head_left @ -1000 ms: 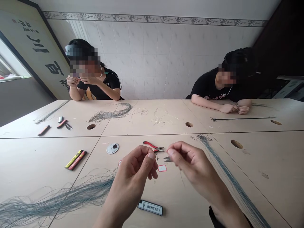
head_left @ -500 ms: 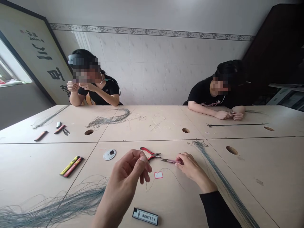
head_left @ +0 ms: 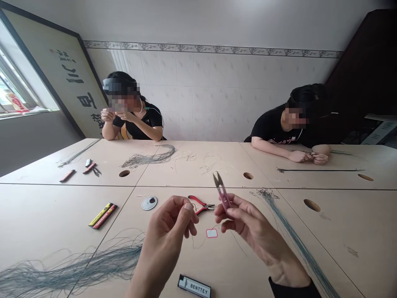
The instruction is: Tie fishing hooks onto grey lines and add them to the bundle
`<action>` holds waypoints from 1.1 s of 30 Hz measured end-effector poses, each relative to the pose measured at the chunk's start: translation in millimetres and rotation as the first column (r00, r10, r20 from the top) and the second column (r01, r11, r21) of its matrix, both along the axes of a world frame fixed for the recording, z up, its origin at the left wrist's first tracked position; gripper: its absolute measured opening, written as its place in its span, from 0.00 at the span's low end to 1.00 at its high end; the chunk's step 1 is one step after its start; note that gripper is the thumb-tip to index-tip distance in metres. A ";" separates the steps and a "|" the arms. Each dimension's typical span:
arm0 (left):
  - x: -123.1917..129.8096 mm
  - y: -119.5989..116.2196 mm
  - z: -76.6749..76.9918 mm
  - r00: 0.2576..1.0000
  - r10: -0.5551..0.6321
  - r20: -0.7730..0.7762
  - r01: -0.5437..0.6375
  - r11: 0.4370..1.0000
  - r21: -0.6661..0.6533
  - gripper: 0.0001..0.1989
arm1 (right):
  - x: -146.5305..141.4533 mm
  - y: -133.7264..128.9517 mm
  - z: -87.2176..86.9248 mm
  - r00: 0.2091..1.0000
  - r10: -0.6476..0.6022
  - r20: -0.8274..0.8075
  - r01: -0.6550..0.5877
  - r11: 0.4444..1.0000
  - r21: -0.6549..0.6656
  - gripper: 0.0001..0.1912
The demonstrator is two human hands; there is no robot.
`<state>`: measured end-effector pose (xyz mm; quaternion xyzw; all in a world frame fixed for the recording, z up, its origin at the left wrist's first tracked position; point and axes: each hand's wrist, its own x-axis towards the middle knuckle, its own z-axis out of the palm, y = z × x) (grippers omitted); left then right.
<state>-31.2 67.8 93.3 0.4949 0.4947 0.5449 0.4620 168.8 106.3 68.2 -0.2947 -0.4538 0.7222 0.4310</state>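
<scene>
My right hand [head_left: 248, 223] holds a pair of pink-handled thread snips [head_left: 222, 192] upright, with the two blades apart and pointing up. My left hand [head_left: 172, 227] is raised beside it, thumb pressed against the curled fingers; a thin strand hangs near it, but what the fingertips pinch is too small to make out. Red-handled pliers [head_left: 203, 206] lie on the table between and behind the hands. Below them sits a small white tag with a red border [head_left: 212, 233], with a thin wire curving around it.
Bundles of thin wire lie at the left [head_left: 77, 267] and right [head_left: 291, 227]. A BENTTEY box [head_left: 194, 286] lies in front, yellow and red packs [head_left: 103, 215] at left, a round cap [head_left: 149, 203] behind. Two people sit across the table [head_left: 350, 215].
My right hand has lifted the snips off the table and turned them blades up, closer to my left hand. The camera view has shifted slightly left.
</scene>
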 end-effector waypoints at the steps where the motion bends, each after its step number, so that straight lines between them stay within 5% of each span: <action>1: -0.4 -0.2 0.9 1.000 0.006 -0.005 -0.006 1.000 0.008 0.16 | -7.0 -2.6 -0.1 1.000 0.023 -0.017 -0.023 1.000 -0.007 0.06; 11: 0.3 -1.8 6.1 0.999 0.038 -0.022 -0.037 0.999 0.027 0.15 | -26.9 -31.5 5.9 0.995 -0.082 0.049 0.083 0.996 -0.015 0.29; 17: 10.1 -2.8 4.8 1.000 -0.003 -0.023 0.002 1.000 -0.029 0.13 | -34.6 -33.9 -1.5 0.982 -0.096 0.160 0.094 0.995 0.026 0.26; 33: 13.7 -6.0 8.3 1.000 0.013 -0.026 -0.012 0.999 0.031 0.13 | -49.4 -40.3 -5.5 0.994 -0.072 0.083 0.074 0.997 -0.026 0.28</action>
